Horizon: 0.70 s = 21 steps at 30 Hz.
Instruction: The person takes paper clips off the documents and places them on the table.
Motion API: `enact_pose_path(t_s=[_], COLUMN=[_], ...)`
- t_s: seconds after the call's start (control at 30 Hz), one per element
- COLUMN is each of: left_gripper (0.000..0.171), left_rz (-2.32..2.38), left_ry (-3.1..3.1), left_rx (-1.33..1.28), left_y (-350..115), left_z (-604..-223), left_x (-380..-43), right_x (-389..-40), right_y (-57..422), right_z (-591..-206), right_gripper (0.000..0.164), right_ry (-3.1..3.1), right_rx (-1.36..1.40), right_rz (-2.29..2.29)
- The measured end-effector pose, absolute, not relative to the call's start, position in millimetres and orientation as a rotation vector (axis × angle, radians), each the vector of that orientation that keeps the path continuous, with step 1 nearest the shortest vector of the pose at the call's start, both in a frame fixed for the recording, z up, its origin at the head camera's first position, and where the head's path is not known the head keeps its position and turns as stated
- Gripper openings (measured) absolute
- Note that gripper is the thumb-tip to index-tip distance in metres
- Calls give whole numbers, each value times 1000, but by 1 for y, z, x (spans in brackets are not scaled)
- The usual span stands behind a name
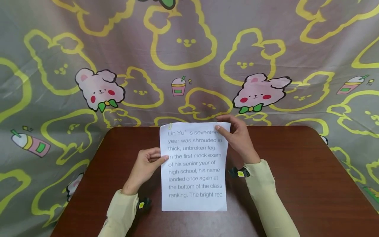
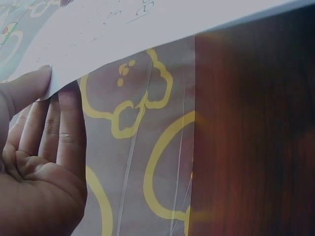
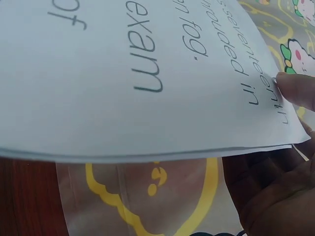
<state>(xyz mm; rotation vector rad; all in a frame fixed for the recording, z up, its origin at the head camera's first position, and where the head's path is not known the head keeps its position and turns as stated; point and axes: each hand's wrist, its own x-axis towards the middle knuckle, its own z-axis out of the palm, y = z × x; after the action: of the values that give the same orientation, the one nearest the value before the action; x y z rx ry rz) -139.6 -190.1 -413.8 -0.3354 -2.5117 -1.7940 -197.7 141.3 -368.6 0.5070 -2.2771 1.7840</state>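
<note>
Printed white paper sheets (image 1: 193,164), covered in large lines of English text, are held upright above the table. A small yellow paper clip (image 1: 170,126) sits on their top edge near the left corner. My left hand (image 1: 144,168) pinches the left edge about midway down, thumb in front and fingers behind, as the left wrist view also shows. At the top right corner, my right hand (image 1: 241,140) grips the paper with the thumb on the printed face. In the right wrist view the paper's lower edge (image 3: 147,158) looks like more than one layer.
A dark brown wooden table (image 1: 296,184) lies beneath the paper. Behind it hangs a grey curtain (image 1: 204,75) printed with yellow outlines, pink rabbits and drink cups. Dark straps with yellow tags (image 1: 240,174) are on both wrists.
</note>
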Motion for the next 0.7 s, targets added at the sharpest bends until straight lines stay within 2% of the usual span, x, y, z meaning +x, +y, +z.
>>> enact_pose_path(t_s=[0.47, 0.7], left_gripper=[21, 21], left_rz=[-1798, -1791], left_ry=[-2521, -2526], left_rx=[-345, -363], left_y=[-191, -191], left_z=[-417, -418], left_x=[-141, -142], right_x=[-193, -192], right_y=[144, 147], right_z=[-364, -362], right_gripper=[19, 18], right_ry=[-2259, -2292], right_rx=[581, 562], right_rz=[1757, 1703])
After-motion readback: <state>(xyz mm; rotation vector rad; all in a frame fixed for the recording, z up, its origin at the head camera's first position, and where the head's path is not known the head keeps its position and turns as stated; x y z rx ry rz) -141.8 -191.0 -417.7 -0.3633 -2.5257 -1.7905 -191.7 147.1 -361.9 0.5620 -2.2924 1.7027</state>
